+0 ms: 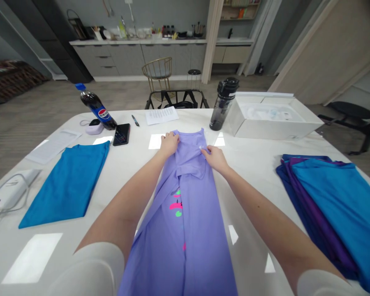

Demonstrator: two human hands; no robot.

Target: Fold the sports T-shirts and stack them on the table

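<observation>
A lavender shirt [203, 213] lies lengthwise on the white table in front of me, its sides folded inward over a pink and green print. A short folded flap, which looks like a sleeve, crosses it below the neckline. My left hand [170, 144] is closed on the cloth at the upper left edge, near the neck end. Lower down on the right edge, my right hand [215, 158] pinches the fabric between thumb and fingers. The shirt's near end runs out of view at the bottom.
Folded blue cloth [70, 183] lies left; a stack of blue and purple garments [333, 197] lies right. Behind are a cola bottle [97, 107], phone [121, 134], pen [135, 120], paper [162, 115], dark tumbler [222, 107] and white box [267, 128]. A corded white device [14, 189] sits far left.
</observation>
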